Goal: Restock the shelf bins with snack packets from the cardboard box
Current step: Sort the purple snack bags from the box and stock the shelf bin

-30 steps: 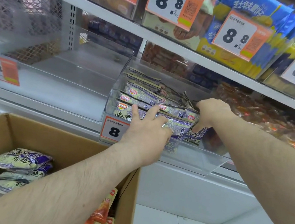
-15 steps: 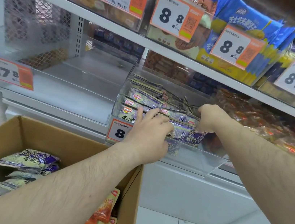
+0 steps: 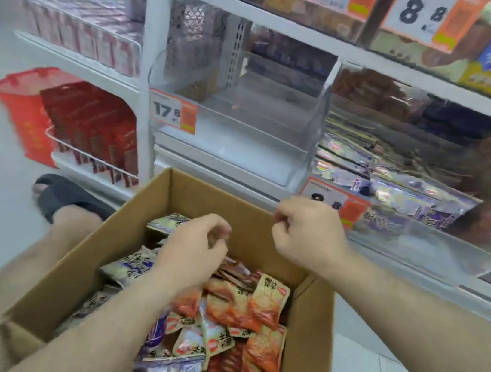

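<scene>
Cardboard box (image 3: 146,254), open-topped, below the shelf bins (image 3: 233,127), holds loose snack packets (image 3: 239,308): likely light, soft, crinkly and slippery, best pinched at a sealed edge. Left hand (image 3: 193,254) and right hand (image 3: 306,235) hover loosely curled, grip empty.

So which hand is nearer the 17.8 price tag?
Left. The left hand hangs over the cardboard box, below the tag; the right hand is further right, by the box's far rim.
</scene>
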A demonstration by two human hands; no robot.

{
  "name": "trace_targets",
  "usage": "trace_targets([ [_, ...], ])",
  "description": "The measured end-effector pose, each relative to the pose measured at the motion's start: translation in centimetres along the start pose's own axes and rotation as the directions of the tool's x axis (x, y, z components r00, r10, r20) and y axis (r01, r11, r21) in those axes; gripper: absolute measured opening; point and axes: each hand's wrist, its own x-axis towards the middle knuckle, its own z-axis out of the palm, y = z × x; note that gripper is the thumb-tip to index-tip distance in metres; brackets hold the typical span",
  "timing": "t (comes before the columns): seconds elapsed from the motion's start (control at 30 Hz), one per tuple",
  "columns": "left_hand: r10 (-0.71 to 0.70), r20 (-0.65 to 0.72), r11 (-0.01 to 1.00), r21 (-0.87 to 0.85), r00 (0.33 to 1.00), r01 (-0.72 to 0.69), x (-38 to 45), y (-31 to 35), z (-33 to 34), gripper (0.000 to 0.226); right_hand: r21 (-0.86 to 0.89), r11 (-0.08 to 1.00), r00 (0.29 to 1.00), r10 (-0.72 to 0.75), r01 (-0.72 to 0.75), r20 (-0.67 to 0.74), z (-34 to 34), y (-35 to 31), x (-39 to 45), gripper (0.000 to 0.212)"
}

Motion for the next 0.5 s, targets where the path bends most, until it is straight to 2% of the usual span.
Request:
trace_targets([
  [0.03,-0.077,-0.002,0.997,0.004,0.997,0.077,-0.6,-1.4,-0.9,0.024,0.003,1.000,0.990,-0.001,0.000,0.142,1.7,-1.1,0.1,0.026],
  [0.1,-0.215,-0.025,0.977,-0.017,0.976,0.215,-1.7,-3.8,-2.4,0.022,-0.034,0.998,0.918,0.057,-0.048,0.394,5.1,-2.4,0.4,0.021],
  [0.17,-0.307,-0.047,0.951,-0.057,0.951,0.304,-2.5,-5.4,-3.5,0.015,-0.037,0.981,0.837,0.183,-0.192,0.515,8.3,-3.4,1.0,0.017],
  [0.27,-0.398,-0.047,0.914,-0.112,0.916,0.391,-3.2,-6.6,-4.6,0.007,0.081,0.864,0.750,0.381,-0.497,0.541,12.8,-4.9,1.7,0.012],
  [0.33,-0.435,-0.025,0.895,-0.119,0.900,0.430,-3.2,-7.0,-5.1,0.006,0.130,0.797,0.710,0.436,-0.590,0.553,15.6,-6.0,1.8,0.012],
  [0.5,-0.513,0.022,0.842,-0.180,0.858,0.508,-2.4,-7.7,-5.6,0.008,0.101,0.865,0.765,0.375,-0.492,0.524,21.1,-7.5,2.0,0.035],
])
